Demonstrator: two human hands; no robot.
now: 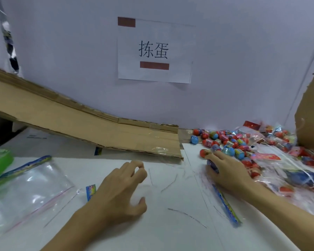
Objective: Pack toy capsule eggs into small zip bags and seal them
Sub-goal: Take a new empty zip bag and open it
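Scribbled white table [170, 232], lavender wall [62, 51]

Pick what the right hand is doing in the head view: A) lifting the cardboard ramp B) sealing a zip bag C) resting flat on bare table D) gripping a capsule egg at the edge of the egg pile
D: the right hand has its fingers curled round a bluish capsule egg at the near edge of the egg pile.
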